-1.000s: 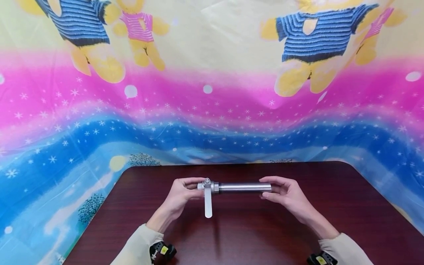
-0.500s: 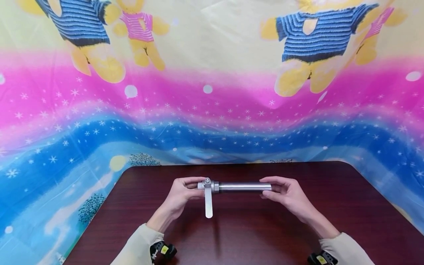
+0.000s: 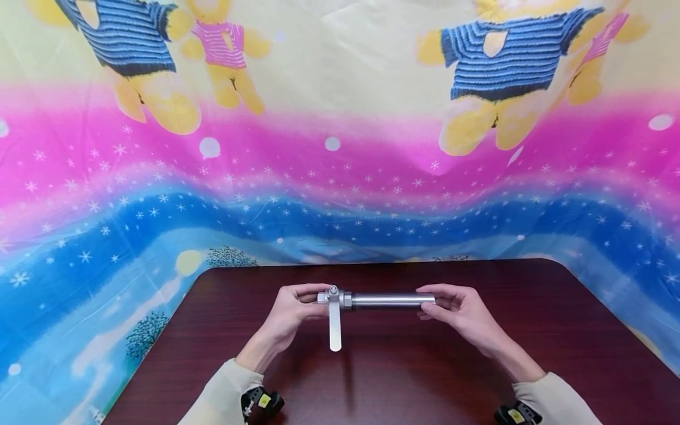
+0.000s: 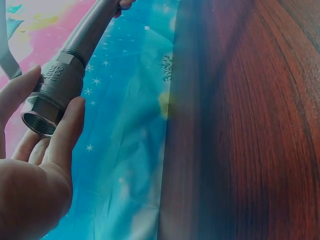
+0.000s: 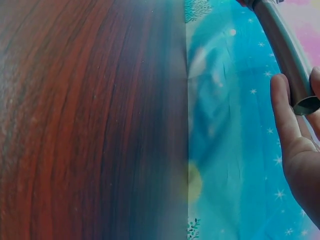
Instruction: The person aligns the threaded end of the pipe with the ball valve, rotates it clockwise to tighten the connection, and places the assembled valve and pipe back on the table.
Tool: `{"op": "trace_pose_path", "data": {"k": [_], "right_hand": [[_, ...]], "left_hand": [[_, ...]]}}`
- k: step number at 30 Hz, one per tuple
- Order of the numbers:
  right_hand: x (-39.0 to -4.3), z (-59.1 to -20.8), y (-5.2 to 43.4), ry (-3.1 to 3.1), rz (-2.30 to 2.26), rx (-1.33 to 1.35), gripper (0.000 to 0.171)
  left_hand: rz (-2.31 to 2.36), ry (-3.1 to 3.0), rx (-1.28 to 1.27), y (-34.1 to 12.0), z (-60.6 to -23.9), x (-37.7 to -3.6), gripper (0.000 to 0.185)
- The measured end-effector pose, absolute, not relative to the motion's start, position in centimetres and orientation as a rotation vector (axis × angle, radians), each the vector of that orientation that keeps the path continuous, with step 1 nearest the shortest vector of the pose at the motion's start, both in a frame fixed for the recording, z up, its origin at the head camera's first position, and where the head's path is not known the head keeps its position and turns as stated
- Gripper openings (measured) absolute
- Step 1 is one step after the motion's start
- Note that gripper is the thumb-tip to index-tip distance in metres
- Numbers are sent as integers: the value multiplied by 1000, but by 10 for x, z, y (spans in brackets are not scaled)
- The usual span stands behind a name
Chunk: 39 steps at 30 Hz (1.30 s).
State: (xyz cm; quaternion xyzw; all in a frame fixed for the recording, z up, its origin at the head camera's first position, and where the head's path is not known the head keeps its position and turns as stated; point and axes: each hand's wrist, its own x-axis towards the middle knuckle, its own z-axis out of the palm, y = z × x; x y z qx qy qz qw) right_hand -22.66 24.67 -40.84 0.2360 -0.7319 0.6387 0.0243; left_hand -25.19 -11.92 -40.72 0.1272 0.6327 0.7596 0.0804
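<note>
A silver ball valve (image 3: 333, 299) is joined to a straight metal pipe (image 3: 393, 300), held level above the table in the head view. The valve's flat lever handle (image 3: 334, 330) points toward the person. My left hand (image 3: 284, 313) pinches the valve's hex end between thumb and fingers. Raised lettering and an open threaded mouth show on the valve body (image 4: 59, 82) in the left wrist view. At the pipe's other end, my right hand (image 3: 467, 313) holds it between thumb and fingers. The pipe's hollow end (image 5: 306, 106) faces the right wrist camera.
Below the hands lies a dark red wooden table (image 3: 393, 378) with rounded far corners. A printed cloth (image 3: 340, 177) with bears and snowflakes hangs behind it and along its sides. Black devices (image 3: 260, 402) are strapped at both wrists, by the pale sleeves (image 3: 220, 392).
My right thumb has moved up slightly onto the pipe's end. The lever handle's tip has dropped very slightly; both hands keep their places.
</note>
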Motion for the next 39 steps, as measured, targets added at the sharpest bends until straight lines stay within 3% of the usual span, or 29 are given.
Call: {"op": "trace_pose_path", "data": {"k": [7, 20, 25, 32, 39], "right_hand": [[-226, -409, 246, -2217, 2024, 769, 42], [-225, -410, 244, -2251, 1990, 759, 42], [-226, -409, 244, -2290, 1916, 716, 34], [-225, -409, 243, -2261, 1963, 737, 41], [-227, -409, 243, -2286, 1945, 710, 37]], "left_hand": [[2294, 1879, 381, -118, -409, -251, 50], [2287, 1870, 389, -120, -412, -250, 50], [2294, 1868, 385, -119, -411, -250, 50], [2301, 1871, 376, -119, -411, -249, 50], [2308, 1866, 381, -119, -409, -248, 50]]}}
